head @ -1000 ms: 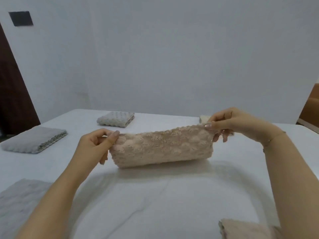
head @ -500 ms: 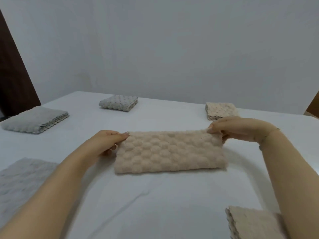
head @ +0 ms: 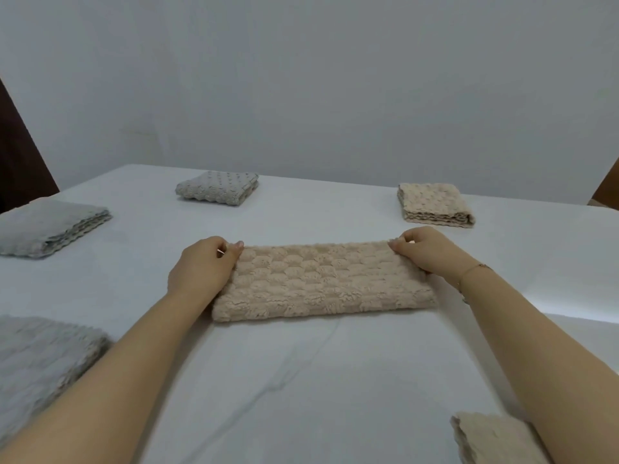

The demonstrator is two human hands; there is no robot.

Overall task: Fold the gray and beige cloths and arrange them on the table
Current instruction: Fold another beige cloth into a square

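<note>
Nearest the viewer, under the right forearm, the corner of a beige cloth pile shows at the bottom edge, partly hidden by the arm. On the other side, outside the left forearm, a gray cloth lies spread at the near-left edge of the white table.

Between the two hands a folded beige cloth lies flat as a long strip, its folded edge toward the viewer. The left hand rests at the strip's left end, thumb and fingers pinched on the far left corner. The right hand does the same at the far right corner, fingers closed on the cloth; a thin bracelet circles that wrist.

Out beyond the left hand, further to the left, sits a folded gray stack. Farther still, beyond and slightly left of the left hand, a small folded gray cloth lies near the table's far edge. Just beyond the right hand a small folded beige cloth sits, apart from the strip. A plain pale wall rises behind the table.
</note>
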